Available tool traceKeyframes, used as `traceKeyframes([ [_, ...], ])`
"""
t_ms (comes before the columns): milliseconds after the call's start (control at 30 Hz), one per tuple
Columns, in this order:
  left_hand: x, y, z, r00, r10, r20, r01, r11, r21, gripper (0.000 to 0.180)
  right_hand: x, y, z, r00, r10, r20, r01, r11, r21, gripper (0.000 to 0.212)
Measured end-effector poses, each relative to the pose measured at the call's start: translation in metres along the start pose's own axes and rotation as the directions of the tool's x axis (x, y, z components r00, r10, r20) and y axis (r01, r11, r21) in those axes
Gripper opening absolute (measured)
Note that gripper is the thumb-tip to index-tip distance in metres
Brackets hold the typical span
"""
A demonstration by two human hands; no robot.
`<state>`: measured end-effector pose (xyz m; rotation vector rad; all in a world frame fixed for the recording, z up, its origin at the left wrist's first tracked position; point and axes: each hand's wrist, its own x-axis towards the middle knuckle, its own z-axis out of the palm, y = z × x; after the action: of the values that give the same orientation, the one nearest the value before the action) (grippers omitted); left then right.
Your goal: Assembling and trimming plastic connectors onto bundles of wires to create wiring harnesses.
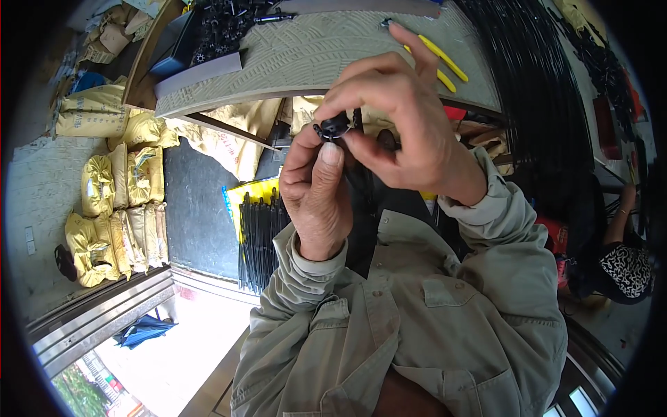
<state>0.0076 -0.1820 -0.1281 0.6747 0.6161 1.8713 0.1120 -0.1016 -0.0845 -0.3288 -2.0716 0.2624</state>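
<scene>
In front of my chest I hold a small round black part (335, 125) with a thin shiny ring or wire along its lower edge. My left hand (318, 194) pinches it from below, thumb upright against its near side. From above, my right hand (410, 121) closes on the same part, index finger curled over its top and thumb at its right side. One other right finger points up and away, near yellow-handled pliers (445, 58) lying on the workbench (306, 52). The exact shape of the part is partly hidden by my fingers.
Black small parts (222, 28) are heaped at the bench's far left. Long black rods (531, 76) hang over its right side; a bundle of black rods (260, 236) stands at lower left. Yellow sacks (125, 215) are stacked by the left wall. Another person (618, 264) is at far right.
</scene>
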Motion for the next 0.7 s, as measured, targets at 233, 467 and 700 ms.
traceKeyframes([
  [233, -0.002, -0.002, 0.0, 0.996, 0.051, -0.071, -0.049, 0.998, 0.039, 0.027, 0.0, -0.002, 0.003, 0.999, -0.036, -0.011, 0.035, 0.997, -0.062, 0.035],
  [467, -0.002, 0.003, 0.0, 1.0, 0.027, -0.004, -0.028, 1.0, -0.005, 0.029, -0.012, 0.005, 0.014, 0.959, -0.236, -0.156, 0.233, 0.972, -0.039, 0.028],
  [700, -0.003, 0.003, -0.004, 1.0, -0.009, -0.002, 0.009, 1.0, -0.012, 0.031, -0.019, 0.006, 0.009, 0.992, -0.035, -0.118, 0.057, 0.981, 0.188, 0.027],
])
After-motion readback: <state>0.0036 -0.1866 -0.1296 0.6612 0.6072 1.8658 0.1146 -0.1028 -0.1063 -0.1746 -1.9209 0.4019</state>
